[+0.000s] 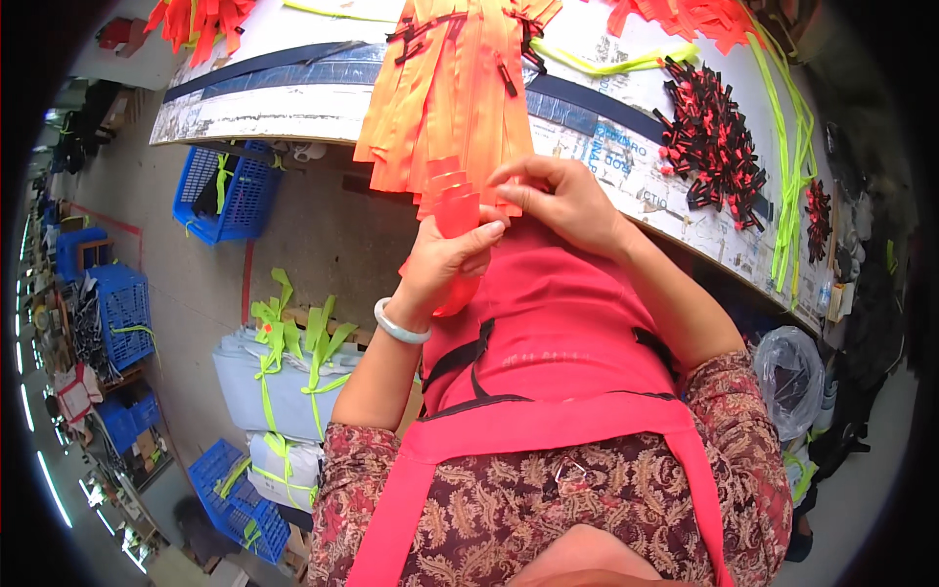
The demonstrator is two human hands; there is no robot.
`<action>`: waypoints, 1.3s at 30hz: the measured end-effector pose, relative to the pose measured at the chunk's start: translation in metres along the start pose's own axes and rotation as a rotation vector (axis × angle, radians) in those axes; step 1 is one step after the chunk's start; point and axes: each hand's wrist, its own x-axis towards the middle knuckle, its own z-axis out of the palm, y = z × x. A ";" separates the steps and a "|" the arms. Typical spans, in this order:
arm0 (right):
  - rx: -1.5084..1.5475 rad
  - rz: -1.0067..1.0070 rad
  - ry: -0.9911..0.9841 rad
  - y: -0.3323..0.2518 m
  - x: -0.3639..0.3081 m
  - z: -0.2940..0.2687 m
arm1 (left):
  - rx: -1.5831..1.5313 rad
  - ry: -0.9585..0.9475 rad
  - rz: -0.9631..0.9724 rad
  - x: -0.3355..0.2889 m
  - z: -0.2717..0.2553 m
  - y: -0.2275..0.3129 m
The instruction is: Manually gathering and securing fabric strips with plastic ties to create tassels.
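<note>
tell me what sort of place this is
Probably a workshop or factory floor: a worktable bears a heap of small black-and-red pieces, many orange strips hang over its edge, and blue plastic crates stand about.

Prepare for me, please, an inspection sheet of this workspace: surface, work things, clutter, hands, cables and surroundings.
Surface: white worktable, edge scuffed; a dark blue strip runs along it.
Work things: orange strips hang over the near edge; red-orange strips are bunched in front of them.
Clutter: pile of black-and-red pieces at right; loose yellow-green straps.
Hands: left hand grips the red-orange strips; right hand is at the strips, its grip unclear.
Cables: nothing seen.
Surroundings: blue crates and a grey bundle at left; clear plastic bag at right.
</note>
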 end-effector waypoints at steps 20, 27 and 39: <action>0.201 0.053 0.117 0.018 -0.039 -0.009 | 0.036 0.011 0.095 0.018 0.011 -0.030; 0.034 0.060 0.131 0.009 -0.051 -0.004 | 0.461 0.148 0.402 0.014 0.017 -0.036; -0.008 0.126 0.007 0.005 -0.059 0.004 | 0.807 0.008 0.575 0.013 0.016 -0.030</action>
